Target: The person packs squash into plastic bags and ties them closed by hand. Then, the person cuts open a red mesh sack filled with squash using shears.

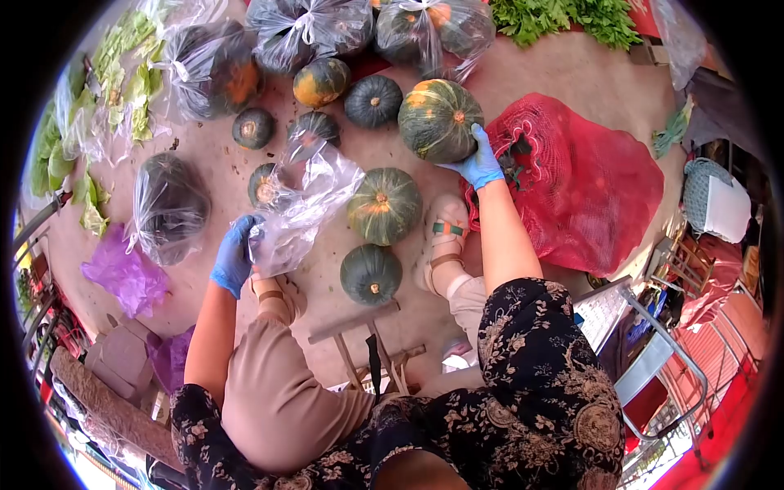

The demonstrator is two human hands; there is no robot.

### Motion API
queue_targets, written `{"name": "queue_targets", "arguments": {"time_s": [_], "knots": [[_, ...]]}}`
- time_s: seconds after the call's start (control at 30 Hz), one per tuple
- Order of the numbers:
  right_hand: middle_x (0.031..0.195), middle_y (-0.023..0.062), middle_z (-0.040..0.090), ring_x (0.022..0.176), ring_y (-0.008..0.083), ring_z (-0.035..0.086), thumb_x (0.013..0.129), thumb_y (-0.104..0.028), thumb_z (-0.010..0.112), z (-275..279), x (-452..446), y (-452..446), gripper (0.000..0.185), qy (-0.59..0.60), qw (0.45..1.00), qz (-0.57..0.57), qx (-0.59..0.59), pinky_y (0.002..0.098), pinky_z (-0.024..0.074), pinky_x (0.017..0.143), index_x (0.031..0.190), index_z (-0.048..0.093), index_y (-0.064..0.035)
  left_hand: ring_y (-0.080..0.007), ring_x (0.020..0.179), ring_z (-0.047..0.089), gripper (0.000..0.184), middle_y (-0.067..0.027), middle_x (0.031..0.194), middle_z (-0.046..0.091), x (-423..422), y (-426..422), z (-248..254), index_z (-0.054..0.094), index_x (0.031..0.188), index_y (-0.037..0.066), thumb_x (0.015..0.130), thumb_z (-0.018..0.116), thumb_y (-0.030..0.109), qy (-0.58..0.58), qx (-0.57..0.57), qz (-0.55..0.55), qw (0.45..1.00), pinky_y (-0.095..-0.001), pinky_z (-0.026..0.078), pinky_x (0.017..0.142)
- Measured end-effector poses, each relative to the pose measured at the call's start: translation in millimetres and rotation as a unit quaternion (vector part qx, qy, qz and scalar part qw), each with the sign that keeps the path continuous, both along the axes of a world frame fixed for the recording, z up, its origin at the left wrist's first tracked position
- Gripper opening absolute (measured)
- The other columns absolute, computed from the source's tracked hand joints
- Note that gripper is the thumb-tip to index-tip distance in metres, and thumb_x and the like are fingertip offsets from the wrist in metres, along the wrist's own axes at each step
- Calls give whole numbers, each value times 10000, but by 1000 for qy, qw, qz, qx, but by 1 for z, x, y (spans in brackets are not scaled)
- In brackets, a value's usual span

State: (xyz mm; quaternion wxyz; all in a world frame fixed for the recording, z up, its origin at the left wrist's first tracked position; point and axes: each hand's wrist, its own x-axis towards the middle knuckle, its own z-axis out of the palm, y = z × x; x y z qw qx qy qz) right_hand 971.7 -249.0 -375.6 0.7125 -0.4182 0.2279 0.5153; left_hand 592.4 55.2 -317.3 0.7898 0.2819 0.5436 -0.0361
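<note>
My left hand (236, 255), in a blue glove, is closed on a clear plastic bag (306, 214) that hangs loose over part of two small pumpkins. In a matching glove, my right hand (478, 163) grips a large green pumpkin (441, 121) with orange patches by its lower right side. Between my feet lie a striped green pumpkin (385, 206) and a darker one (371, 273). A red mesh sack (580, 184) rests on the floor just right of my right hand, its mouth bunched toward the held pumpkin.
Bagged pumpkins (310, 28) line the back, and another bagged pumpkin (169, 208) stands at left. Loose pumpkins, including a dark one (373, 101), sit ahead. A purple bag (125, 271) and leafy scraps (122, 82) lie left. A metal-framed chair (653, 367) is at right.
</note>
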Motion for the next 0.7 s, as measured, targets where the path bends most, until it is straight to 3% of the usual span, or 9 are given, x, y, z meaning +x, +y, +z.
{"name": "queue_targets", "arguments": {"time_s": [0.13,0.2,0.27,0.3,0.47,0.5,0.6,0.67,0.7], "knots": [[1294,134,411,1180,344,398,708,-452,664,8,29,-8,778,9,988,148,-31,619,354,885,1328,309,-144,-83,730,527,173,-13,837,578,80,-5,15,585,958,84,879,471,187,-43,16,-125,991,-215,440,649],[1214,107,489,1128,275,461,727,-417,672,4,50,-2,703,-25,979,188,-76,542,393,885,1293,372,-129,-88,758,527,211,-5,859,583,108,-9,-3,590,990,100,885,462,231,-58,6,-222,973,-237,442,674],[1163,85,530,1093,226,491,747,-374,672,-3,62,12,645,-107,966,227,-70,469,416,890,1270,408,-104,-84,779,528,242,8,922,582,163,-30,20,566,1077,125,900,457,248,38,27,-329,943,-216,417,699],[1108,55,559,1041,161,511,779,-305,659,-12,64,19,559,-146,964,222,-28,346,422,894,1232,446,-57,-94,843,513,278,17,979,563,177,-42,5,539,1124,156,899,453,294,15,15,-305,952,-242,415,726],[1112,52,550,1023,146,506,777,-261,668,-9,70,30,532,-199,937,287,4,295,386,919,1209,460,-27,-112,1020,446,378,45,1121,498,241,-106,-53,442,1237,215,907,426,400,-71,34,-195,978,-323,415,794],[1113,52,549,1027,146,503,772,-257,674,-8,67,30,542,-216,933,288,-10,297,384,920,1210,457,-25,-101,1013,446,364,40,1118,496,247,-110,-57,436,1248,185,931,400,359,-31,-12,-191,981,-289,417,794],[1129,55,538,1045,150,492,753,-241,691,-1,58,30,569,-248,923,292,-24,301,375,932,1216,446,-19,-93,1028,446,380,36,1158,489,240,-114,-80,430,1253,148,943,364,359,-137,-97,-100,981,-264,426,785],[1158,59,521,1075,159,475,733,-284,698,4,51,35,624,-259,920,292,1,307,355,954,1229,431,-18,-104,1107,424,431,18,1248,447,219,-106,-85,373,1308,116,940,375,341,-182,43,-171,967,-263,392,868],[1179,63,509,1098,167,461,718,-333,700,17,49,42,671,-262,919,293,24,312,339,969,1241,420,-19,-111,1140,409,442,7,1269,435,212,-97,-52,353,1324,113,941,375,330,-184,57,-178,965,-266,376,897]]}}
